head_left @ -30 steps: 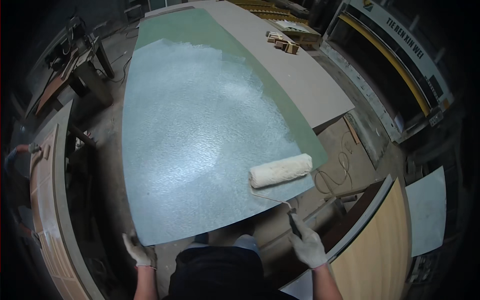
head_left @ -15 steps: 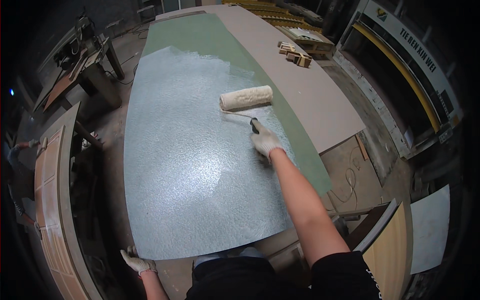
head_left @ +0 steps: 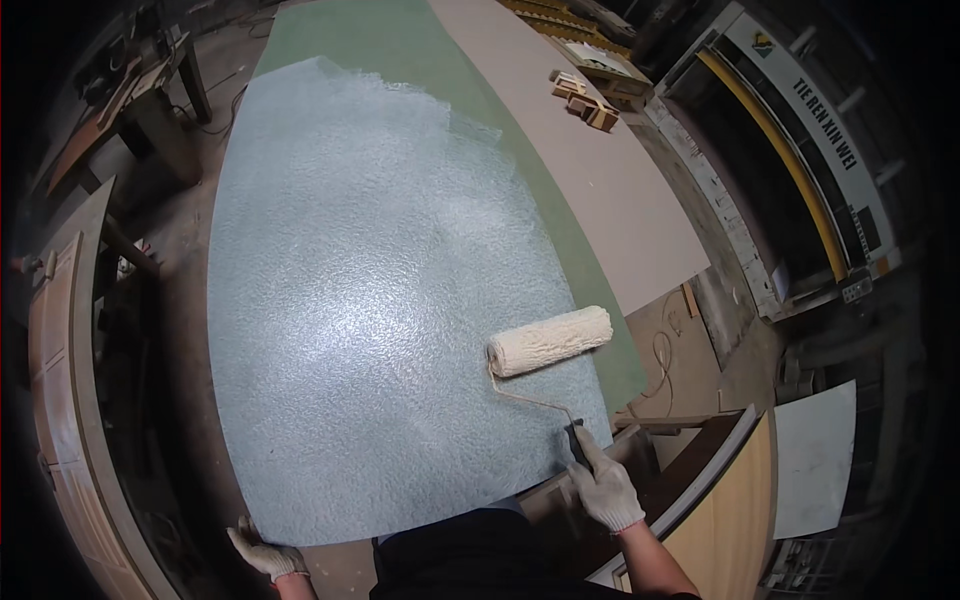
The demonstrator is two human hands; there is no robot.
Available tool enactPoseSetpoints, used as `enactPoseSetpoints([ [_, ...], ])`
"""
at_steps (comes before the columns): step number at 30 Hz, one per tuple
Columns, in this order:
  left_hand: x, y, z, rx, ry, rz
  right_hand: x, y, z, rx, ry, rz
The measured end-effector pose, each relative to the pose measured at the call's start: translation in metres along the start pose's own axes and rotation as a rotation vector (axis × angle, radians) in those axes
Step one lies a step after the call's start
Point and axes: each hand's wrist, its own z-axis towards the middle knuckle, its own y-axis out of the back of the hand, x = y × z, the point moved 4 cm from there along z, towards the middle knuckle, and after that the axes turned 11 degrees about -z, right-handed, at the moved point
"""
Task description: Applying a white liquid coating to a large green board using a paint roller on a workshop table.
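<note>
My right hand (head_left: 607, 493), in a pale knitted glove, is closed around the black handle of a paint roller (head_left: 552, 342). The roller's fluffy cream sleeve rests on a large green panel (head_left: 335, 22), near its right edge. A wet, whitish coating (head_left: 330, 200) covers most of that panel and shines in the middle. Bare green shows at the far end and along the right side. My left hand (head_left: 262, 555), gloved likewise, is beside the panel's near left corner with its fingers apart, holding nothing; whether it touches the edge I cannot tell.
A pinkish-grey board (head_left: 620, 220) lies right of the green panel, with small wooden blocks (head_left: 585, 100) on it. Farther right stands a large press machine (head_left: 800, 170). Panelled wooden doors (head_left: 70, 430) lie at left, near a workbench (head_left: 130, 120). Boards (head_left: 815, 460) stand near right.
My right hand has drawn the roller back toward me and slightly right, over the panel's right strip. The coating there now reaches farther right. The view has shifted; my left hand stays by the corner.
</note>
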Motion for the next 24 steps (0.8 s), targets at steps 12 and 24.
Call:
enactPoseSetpoints([
  [12, -0.005, -0.011, -0.014, -0.118, -0.182, -0.017, 0.174, 0.066, 0.413, -0.253, 0.302, -0.072],
  [24, 0.003, -0.01, -0.002, -0.039, -0.078, 0.077, 0.025, 0.033, 0.239, -0.287, 0.302, -0.252],
])
